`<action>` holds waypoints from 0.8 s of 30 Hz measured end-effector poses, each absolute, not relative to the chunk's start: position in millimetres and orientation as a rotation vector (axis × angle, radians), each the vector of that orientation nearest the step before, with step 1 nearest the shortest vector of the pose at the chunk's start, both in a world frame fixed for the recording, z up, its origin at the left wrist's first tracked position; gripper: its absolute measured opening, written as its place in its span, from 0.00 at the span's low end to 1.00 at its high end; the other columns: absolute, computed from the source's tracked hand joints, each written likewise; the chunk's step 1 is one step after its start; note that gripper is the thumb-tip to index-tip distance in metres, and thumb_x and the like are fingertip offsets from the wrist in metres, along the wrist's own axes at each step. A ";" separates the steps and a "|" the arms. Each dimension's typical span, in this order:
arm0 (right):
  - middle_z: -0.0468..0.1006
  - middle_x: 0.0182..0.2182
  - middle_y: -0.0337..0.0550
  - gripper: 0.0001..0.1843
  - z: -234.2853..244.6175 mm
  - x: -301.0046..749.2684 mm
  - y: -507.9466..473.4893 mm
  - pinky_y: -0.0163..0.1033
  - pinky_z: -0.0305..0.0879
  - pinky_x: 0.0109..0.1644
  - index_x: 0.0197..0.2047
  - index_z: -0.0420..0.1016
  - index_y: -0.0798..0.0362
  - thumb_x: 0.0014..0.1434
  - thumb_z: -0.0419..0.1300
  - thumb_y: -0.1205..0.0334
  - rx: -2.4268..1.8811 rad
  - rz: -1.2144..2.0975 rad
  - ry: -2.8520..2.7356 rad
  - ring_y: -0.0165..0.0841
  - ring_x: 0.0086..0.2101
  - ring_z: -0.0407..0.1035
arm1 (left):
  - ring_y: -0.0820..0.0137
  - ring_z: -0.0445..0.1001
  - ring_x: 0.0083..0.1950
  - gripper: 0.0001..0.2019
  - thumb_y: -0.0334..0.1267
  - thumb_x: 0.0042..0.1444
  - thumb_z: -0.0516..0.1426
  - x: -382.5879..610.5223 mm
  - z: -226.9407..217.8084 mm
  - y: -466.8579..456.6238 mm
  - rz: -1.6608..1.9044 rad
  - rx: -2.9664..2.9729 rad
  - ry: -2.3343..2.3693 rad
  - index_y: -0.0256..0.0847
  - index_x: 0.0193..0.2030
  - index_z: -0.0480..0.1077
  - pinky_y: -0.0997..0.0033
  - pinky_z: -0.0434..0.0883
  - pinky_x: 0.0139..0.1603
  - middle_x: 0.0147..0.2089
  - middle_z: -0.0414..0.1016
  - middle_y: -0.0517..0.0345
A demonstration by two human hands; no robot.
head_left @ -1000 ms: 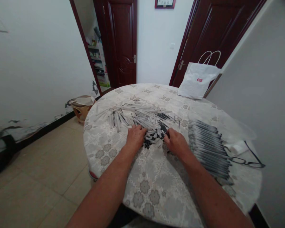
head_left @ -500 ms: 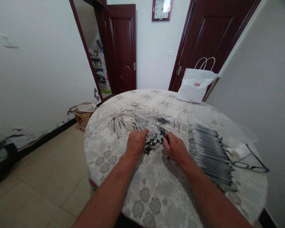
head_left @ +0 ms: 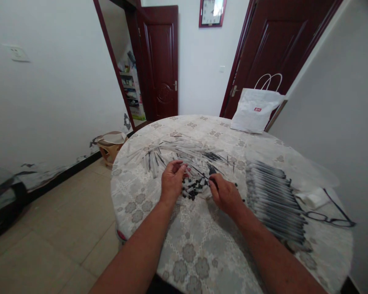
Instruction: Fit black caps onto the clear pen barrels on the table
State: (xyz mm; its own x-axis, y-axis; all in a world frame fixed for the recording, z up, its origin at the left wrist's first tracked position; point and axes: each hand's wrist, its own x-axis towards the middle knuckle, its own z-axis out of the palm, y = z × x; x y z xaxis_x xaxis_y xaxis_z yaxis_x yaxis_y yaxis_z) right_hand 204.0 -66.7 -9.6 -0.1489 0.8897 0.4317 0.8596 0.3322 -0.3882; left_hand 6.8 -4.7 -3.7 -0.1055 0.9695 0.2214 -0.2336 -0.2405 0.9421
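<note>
Over the near edge of the patterned surface (head_left: pixel 171 257), both forearms are extended toward its middle. Between the hands, short black and pale pieces (head_left: pixel 196 188) are heaped, nearer to that edge than the fingertips. To the right, toward the right edge, long grey tubes (head_left: pixel 271 200) are laid side by side in a row, and beyond their ends glasses (head_left: pixel 328 219) are set down.

A thin dark rod (head_left: pixel 200 172) is gripped at its right end between thumb and fingers of the right hand (head_left: pixel 223 191). Its long axis is slanted from that grip toward the left and the far edge, so that its free end is aimed at the fingertips of the left hand (head_left: pixel 171 181). That end is brought just beside them; whether they are touched cannot be told. The left fingers are curled toward the thumb, and what may be pinched there cannot be made out.

Just past the right fingertips, slim black rods (head_left: pixel 214 168) are bunched. Farther off, loose pale tubes (head_left: pixel 179 145) are scattered toward the left edge. Near the far edge, rightward, a white bag (head_left: pixel 257 110) is stood.
</note>
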 end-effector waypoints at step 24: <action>0.80 0.35 0.45 0.12 -7.4 208.3 -67.1 0.38 0.63 0.40 0.46 0.70 0.51 0.70 0.48 0.57 -1.575 0.047 -2.055 0.38 0.35 0.75 | 0.64 0.82 0.47 0.21 0.43 0.57 0.64 1.6 3.8 -4.1 1.531 0.811 0.627 0.49 0.51 0.59 0.54 0.79 0.48 0.45 0.77 0.60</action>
